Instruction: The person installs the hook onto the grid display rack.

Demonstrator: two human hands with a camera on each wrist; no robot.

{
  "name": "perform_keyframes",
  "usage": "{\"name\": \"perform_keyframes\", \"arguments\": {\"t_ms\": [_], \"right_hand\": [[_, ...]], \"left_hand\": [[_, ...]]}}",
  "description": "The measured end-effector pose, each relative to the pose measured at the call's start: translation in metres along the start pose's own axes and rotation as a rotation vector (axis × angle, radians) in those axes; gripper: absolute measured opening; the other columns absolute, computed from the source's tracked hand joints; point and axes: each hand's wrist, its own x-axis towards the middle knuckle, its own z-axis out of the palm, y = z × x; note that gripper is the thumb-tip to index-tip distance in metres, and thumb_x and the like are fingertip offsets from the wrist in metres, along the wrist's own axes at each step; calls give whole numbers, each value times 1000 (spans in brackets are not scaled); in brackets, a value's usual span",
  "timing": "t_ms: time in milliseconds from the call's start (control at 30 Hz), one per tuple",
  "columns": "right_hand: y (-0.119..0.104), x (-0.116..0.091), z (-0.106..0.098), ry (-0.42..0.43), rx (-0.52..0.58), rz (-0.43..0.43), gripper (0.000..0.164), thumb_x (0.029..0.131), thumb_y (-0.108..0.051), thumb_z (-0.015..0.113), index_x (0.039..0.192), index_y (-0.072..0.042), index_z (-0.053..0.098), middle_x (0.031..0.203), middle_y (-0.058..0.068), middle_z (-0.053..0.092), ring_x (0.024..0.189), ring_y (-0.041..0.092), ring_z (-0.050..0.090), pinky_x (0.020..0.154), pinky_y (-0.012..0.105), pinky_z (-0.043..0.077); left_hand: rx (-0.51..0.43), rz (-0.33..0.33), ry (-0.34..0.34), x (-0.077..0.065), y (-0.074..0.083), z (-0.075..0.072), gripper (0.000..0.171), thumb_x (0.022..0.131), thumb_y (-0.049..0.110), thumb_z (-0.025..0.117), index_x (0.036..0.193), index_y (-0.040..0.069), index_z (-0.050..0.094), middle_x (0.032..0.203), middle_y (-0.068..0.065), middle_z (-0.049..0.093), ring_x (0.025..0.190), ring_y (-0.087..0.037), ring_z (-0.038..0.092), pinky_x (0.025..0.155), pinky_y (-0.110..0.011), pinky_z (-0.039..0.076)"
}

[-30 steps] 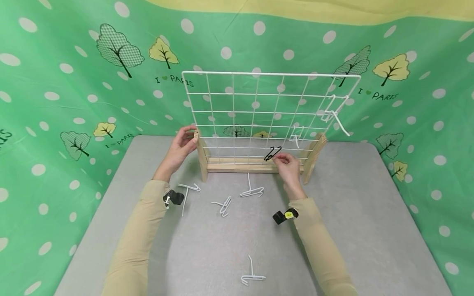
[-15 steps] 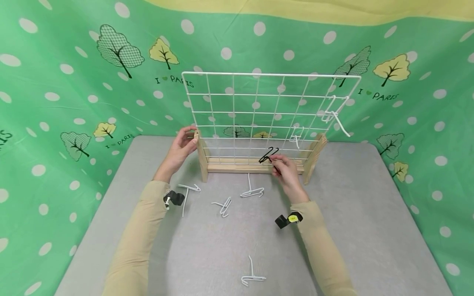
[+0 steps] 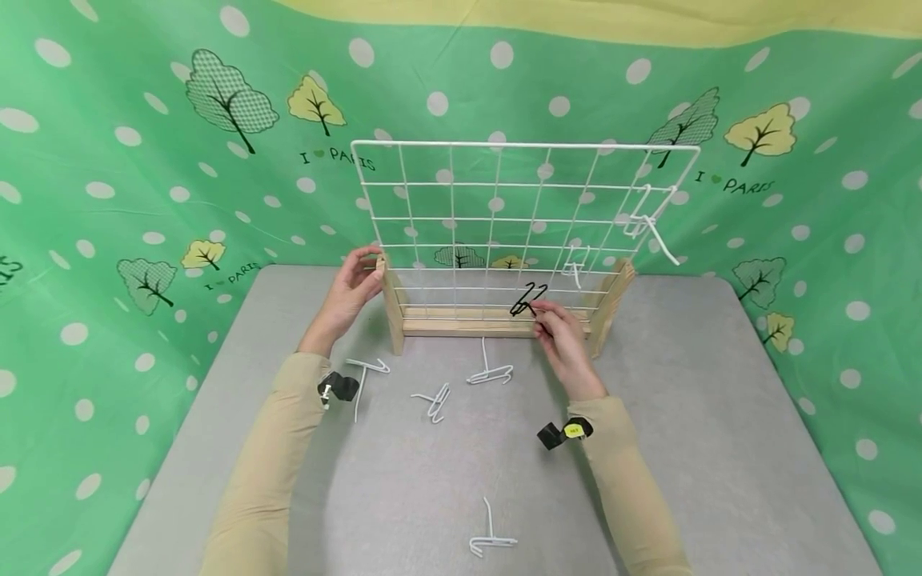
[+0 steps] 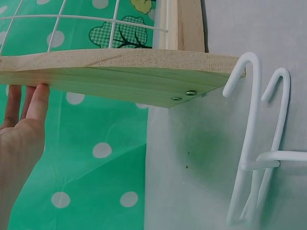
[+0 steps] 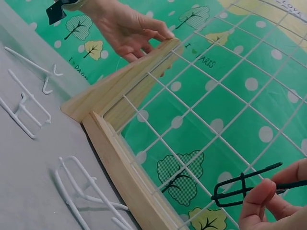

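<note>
Black hook: The black hook (image 5: 243, 184) was on the near side of the white wire grid (image 3: 494, 219), low and right of its middle; whether it touched a wire could not be told.
Right hand: The right hand (image 3: 565, 336) pinched the black hook's stem between thumb and fingers, left of the right upright (image 3: 614, 308).
Left hand: The left hand (image 3: 350, 288) grasped the top end of the left upright (image 3: 393, 316), thumb on its edge, fingers on the outer side.
Grid edges: The top rail stood high over the wooden base (image 3: 475, 326); one white hook (image 3: 651, 228) hung at the upper right edge, another (image 3: 574, 268) lower and farther left.
Loose hooks: Three white hooks lay just nearer than the base: one at left (image 3: 365, 368) beside the left wrist, one in the middle (image 3: 436, 400), one farther right (image 3: 490, 374). A fourth (image 3: 492, 541) lay well apart, at the near side.
Room: Grey tabletop (image 3: 720, 416) spread between the forearms and on to the right edge; the green cloth (image 3: 144, 168) rose behind the far edge.
</note>
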Motion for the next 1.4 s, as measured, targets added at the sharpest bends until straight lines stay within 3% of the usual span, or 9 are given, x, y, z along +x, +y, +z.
{"name": "perform_keyframes", "arguments": {"t_ms": [233,467,633,933,1100,1400], "right_hand": [[2,-4,-2,-38,51,12,26,90,9,43,112,10,56,97,10,57,73,12,52,64,18,48],[9,-7,-8,-46,16,41,35,91,10,41,126,17,44,104,11,55,73,12,51,62,17,47],[15,-9,-13,-41,-40,79,40,92,8,45,131,16,41,100,6,58,70,10,52,61,17,47],[28,-14,-28,-54,-150,120,23,94,3,45,115,5,53,94,2,57,68,10,52,58,17,45],[36,-16,-33,-54,-182,153,14,93,3,48,101,-4,57,100,10,56,71,12,53,60,18,46],[46,-21,-37,-99,-265,146,16,94,2,49,107,1,56,107,15,58,73,12,53,63,19,47]], "left_hand": [[5,5,-1,0,0,1,41,100,4,50,138,1,36,124,-9,45,118,-24,45,99,-30,48],[-2,16,0,0,-1,1,36,100,4,50,134,9,43,124,-9,45,118,-24,46,99,-30,48],[-5,18,1,0,-2,1,35,100,4,50,134,11,44,123,-9,45,117,-24,46,98,-30,48],[4,11,2,1,-3,-1,34,100,5,51,131,17,47,125,-9,44,119,-25,45,100,-33,47],[10,7,0,1,-3,-1,34,100,6,51,132,18,47,125,-9,44,119,-24,45,100,-33,47],[8,8,2,2,-3,-1,35,100,5,51,133,13,45,124,-10,45,118,-23,46,100,-33,47]]}}
